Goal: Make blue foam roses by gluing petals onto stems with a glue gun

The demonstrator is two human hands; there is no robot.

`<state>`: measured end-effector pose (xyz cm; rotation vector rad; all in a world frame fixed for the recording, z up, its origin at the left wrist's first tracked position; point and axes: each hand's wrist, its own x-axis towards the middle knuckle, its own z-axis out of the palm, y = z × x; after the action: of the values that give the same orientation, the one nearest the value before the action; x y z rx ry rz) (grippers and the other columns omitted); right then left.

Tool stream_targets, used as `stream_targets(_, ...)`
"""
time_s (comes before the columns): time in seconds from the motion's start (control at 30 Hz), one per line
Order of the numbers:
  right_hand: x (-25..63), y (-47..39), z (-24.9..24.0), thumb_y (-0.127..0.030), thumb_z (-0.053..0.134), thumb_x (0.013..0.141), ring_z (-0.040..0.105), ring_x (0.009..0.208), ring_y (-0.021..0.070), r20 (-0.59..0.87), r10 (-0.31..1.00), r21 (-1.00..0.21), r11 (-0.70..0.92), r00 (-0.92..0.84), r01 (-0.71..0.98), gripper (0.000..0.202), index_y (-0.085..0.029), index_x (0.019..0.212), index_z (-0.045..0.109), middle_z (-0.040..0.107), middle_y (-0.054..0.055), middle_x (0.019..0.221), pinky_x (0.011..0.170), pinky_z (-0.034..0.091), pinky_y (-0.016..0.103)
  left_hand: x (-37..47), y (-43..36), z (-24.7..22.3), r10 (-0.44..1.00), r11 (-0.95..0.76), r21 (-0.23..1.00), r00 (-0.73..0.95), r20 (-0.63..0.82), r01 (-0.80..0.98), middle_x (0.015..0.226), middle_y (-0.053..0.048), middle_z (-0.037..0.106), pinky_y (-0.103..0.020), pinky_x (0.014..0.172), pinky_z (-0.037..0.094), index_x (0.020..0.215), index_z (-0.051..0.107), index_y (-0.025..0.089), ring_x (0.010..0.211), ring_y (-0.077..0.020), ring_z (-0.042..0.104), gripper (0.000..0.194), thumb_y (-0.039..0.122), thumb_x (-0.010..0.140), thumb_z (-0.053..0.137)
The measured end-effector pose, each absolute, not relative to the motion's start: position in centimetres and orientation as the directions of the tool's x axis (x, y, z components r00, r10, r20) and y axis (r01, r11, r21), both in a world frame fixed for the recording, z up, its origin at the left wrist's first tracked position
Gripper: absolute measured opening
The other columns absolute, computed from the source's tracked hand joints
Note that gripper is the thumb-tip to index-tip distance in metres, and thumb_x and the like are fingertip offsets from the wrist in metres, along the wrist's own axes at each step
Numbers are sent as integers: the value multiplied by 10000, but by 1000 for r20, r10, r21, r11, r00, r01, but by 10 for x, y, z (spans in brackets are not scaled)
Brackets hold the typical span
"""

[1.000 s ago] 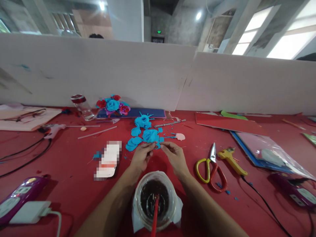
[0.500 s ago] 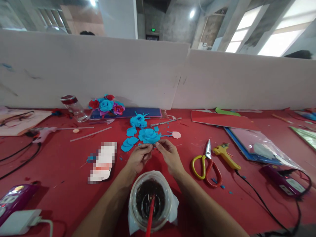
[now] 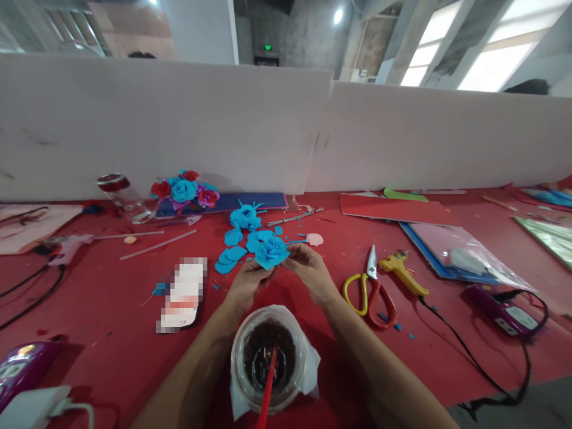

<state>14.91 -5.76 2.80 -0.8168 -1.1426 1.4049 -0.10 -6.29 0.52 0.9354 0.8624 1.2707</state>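
Between my two hands is a blue paper flower [image 3: 271,250], its layered petals facing up toward me. My left hand [image 3: 248,282] is closed on its lower left side, fingers pinched beneath the petals. On the opposite side my right hand [image 3: 310,271] pinches the flower's right edge with thumb and fingers. Just left of the flower lie loose blue petals [image 3: 230,257] in a small stack. Behind it sits another blue flower piece [image 3: 245,217] with thin strips sticking out. A pale pink petal-shaped piece [image 3: 315,239] rests beyond my right hand.
A cup with dark drink and red straw [image 3: 270,357] stands between my forearms. Scissors [image 3: 369,292] and a yellow glue gun [image 3: 404,273] lie right. A phone [image 3: 184,295], a glass bottle [image 3: 125,199] and a flower bunch [image 3: 185,190] are left. A white partition [image 3: 179,125] borders the table.
The flower has come slightly nearer to me and tipped so more of its petals face me. Both hands still grip it. The whole view has shifted slightly.
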Motion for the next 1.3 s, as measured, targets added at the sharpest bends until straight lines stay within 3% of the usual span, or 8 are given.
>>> stream_targets(0.23,141,-67,28,-327,744,694,593,789,140,143,984,-974,120,-107,-193,210,-206,832,640,663,12,857,737,462,262,0,-61,4,997,71,932,28,-65,-357,496,23,524,-227,484,320,574,612,141,458,-73,422,319,397,571,802)
stream_targets(0.4,132,-69,21,-315,739,686,566,718,129,148,989,-980,147,6,-137,194,-190,798,643,642,-1,790,650,441,237,-1,-64,8,994,-69,974,-98,49,-216,450,38,529,-228,488,348,557,610,165,443,-89,440,258,376,634,737)
stream_targets(0.53,129,-68,12,-331,716,721,593,757,155,159,987,-970,162,32,-182,170,-191,815,697,669,16,792,730,475,282,0,-67,8,975,-154,987,-169,145,-40,522,15,610,-241,561,428,593,674,174,521,-122,530,179,312,707,689)
stream_targets(0.63,128,-68,5,-342,714,730,611,807,175,191,981,-961,194,36,-196,187,-200,850,728,687,28,841,765,490,303,3,-68,4,981,-144,987,-140,134,-64,560,7,638,-268,621,480,627,706,178,582,-155,590,161,317,709,696)
stream_targets(0.87,132,-66,10,-300,685,745,598,749,169,242,970,-961,245,34,-127,164,-204,865,742,680,27,811,732,490,291,5,-69,2,979,-157,985,-145,146,-68,527,12,586,-273,609,480,565,669,178,612,-168,576,176,297,685,718)
stream_targets(1.03,139,-68,23,-222,670,740,605,844,190,359,933,-933,359,-10,-19,134,-229,835,765,681,35,931,791,481,305,4,-73,8,954,-234,971,-184,237,42,470,18,482,-264,623,448,445,557,189,648,-167,540,288,262,692,687)
stream_targets(1.3,138,-72,30,-214,683,745,630,908,204,381,924,-924,382,-46,13,145,-250,853,774,693,29,980,863,480,329,6,-75,13,945,-227,972,-227,233,53,435,14,431,-265,580,405,423,537,200,627,-172,499,295,291,664,679)
